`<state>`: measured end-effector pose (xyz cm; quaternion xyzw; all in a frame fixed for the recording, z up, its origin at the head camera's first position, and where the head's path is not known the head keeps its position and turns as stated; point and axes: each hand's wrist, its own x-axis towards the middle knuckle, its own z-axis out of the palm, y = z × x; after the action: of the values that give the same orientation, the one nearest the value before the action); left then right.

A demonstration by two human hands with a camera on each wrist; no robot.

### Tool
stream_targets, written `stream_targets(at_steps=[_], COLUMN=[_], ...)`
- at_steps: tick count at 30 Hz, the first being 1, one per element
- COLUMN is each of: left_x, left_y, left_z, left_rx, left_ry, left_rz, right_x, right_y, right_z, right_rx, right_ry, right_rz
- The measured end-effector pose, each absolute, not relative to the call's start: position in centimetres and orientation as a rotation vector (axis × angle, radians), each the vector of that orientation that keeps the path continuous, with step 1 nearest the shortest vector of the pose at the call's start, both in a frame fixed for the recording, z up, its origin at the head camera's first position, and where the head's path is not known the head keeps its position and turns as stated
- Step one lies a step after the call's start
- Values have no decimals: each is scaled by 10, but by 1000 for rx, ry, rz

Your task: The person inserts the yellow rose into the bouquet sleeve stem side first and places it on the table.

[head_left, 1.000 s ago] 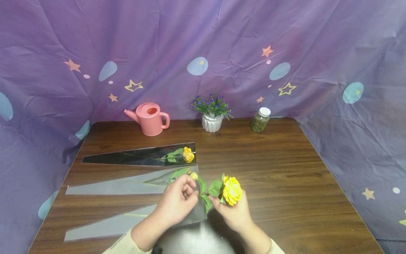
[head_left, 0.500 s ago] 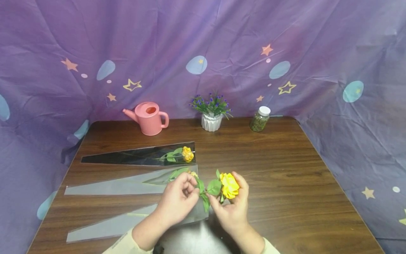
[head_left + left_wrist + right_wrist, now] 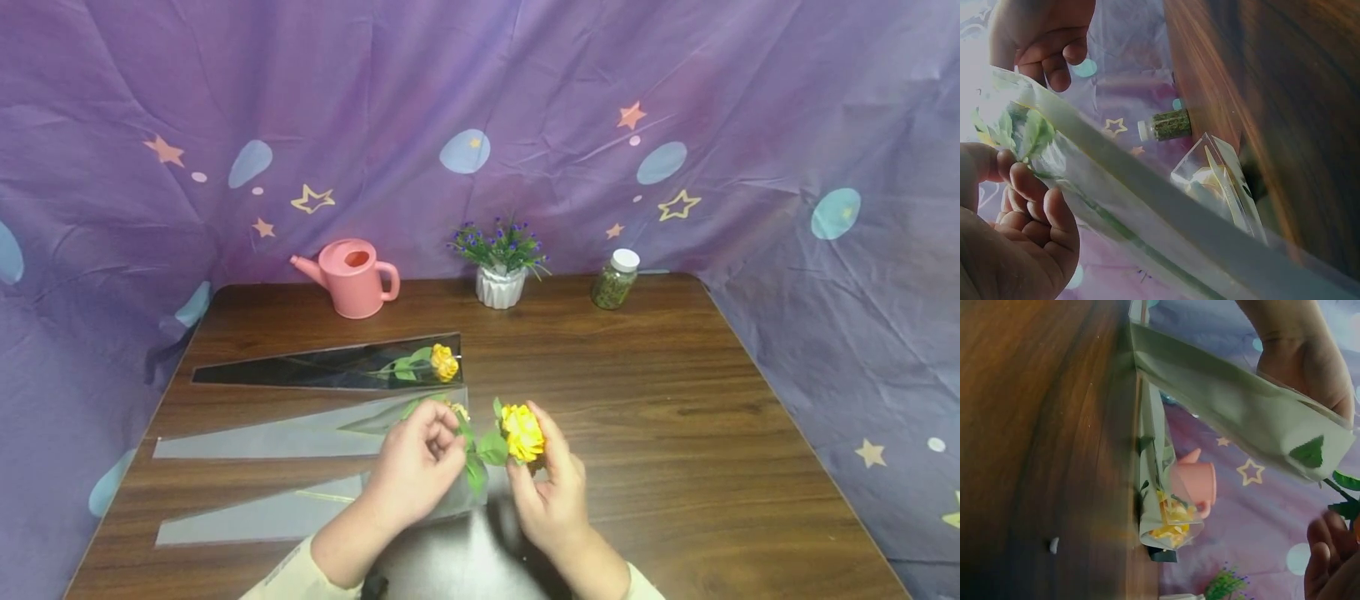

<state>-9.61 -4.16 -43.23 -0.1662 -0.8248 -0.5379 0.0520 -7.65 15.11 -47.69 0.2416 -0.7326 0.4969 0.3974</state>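
Note:
A yellow rose (image 3: 522,433) with green leaves (image 3: 492,448) stands partly out of the mouth of a long translucent flower sleeve (image 3: 255,518). Its stem (image 3: 1110,219) runs down inside the film in the left wrist view. My left hand (image 3: 420,467) pinches the sleeve near its mouth, by the leaves. With thumb in front and a finger behind, my right hand (image 3: 553,492) holds the rose around its bloom. In the right wrist view the sleeve (image 3: 1229,400) slants up to my right hand (image 3: 1335,562), and the bloom is mostly cut off.
Two more sleeves with yellow roses lie on the wooden table (image 3: 675,433): a black sleeve (image 3: 300,368) and a pale sleeve (image 3: 247,437). Along the back stand a pink watering can (image 3: 356,283), a white flowerpot (image 3: 500,287) and a lidded jar (image 3: 615,283). Purple cloth hangs behind.
My right hand has moved left toward my left hand, bringing the bloom closer to the sleeve's mouth. Its fingers have come up around the bloom. The sleeve's narrow end has shifted slightly away from me.

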Motion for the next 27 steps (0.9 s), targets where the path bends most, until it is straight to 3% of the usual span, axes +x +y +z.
stream_targets(at_steps=[6, 14, 27], left_x=[-96, -97, -96], left_y=[-42, -42, -41], left_z=[-431, -429, -426], left_rx=[-504, -516, -545], left_ry=[-2492, -2492, -2473], left_rz=[-1619, -1564, -1562], right_x=[-78, -75, -78], right_y=[153, 149, 142], right_z=[-476, -480, -482], right_rx=[537, 729, 724], right_ry=[-1946, -2020, -1785], right_rz=[1129, 1008, 1241])
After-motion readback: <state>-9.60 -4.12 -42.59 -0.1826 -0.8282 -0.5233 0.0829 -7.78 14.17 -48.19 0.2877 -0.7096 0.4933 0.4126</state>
